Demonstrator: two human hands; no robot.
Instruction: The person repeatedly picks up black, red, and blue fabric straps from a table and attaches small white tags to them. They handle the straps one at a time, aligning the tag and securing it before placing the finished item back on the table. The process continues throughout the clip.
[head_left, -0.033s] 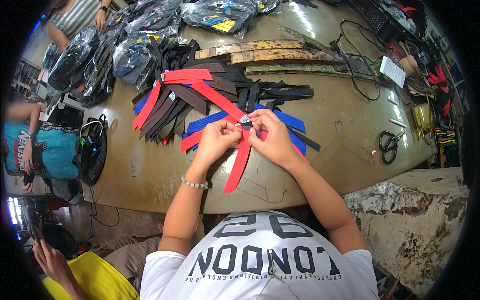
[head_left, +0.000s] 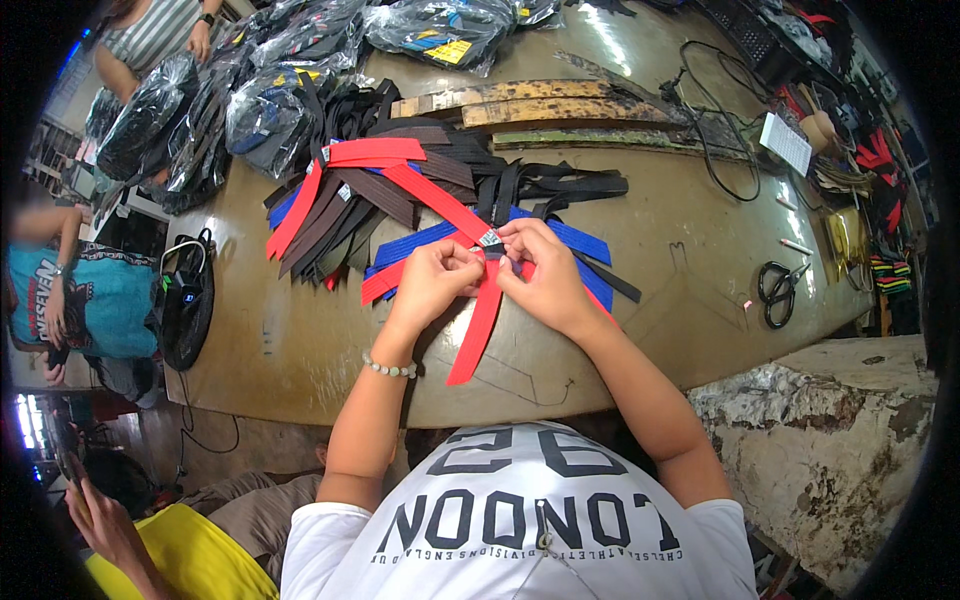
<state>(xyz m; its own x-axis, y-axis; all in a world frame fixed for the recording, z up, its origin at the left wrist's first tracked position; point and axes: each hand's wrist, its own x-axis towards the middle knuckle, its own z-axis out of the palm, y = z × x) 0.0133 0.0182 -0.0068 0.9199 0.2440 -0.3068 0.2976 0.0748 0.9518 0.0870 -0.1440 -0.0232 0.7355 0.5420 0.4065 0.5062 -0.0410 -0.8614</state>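
My left hand (head_left: 437,283) pinches the red stitched fabric strap (head_left: 477,335) near the table's front. One end of the strap hangs toward me. On the strap's other side, my right hand (head_left: 543,272) has thumb and fingertips closed on it, beside a small white label (head_left: 489,238) and a dark band. My fingertips partly hide the spot where they meet. Blue straps (head_left: 412,243) lie beneath and behind my hands. Farther left rests a heap of dark brown and black straps (head_left: 375,195), with another red strap (head_left: 375,152) across its top.
Wooden planks (head_left: 560,105) lie behind the straps. Plastic-wrapped bundles (head_left: 270,115) fill the far left. Black-handled scissors (head_left: 778,293) and a pen (head_left: 795,246) are at right, near a looped cable (head_left: 708,150). A black bag (head_left: 187,300) sits at the left edge. Other people are at left.
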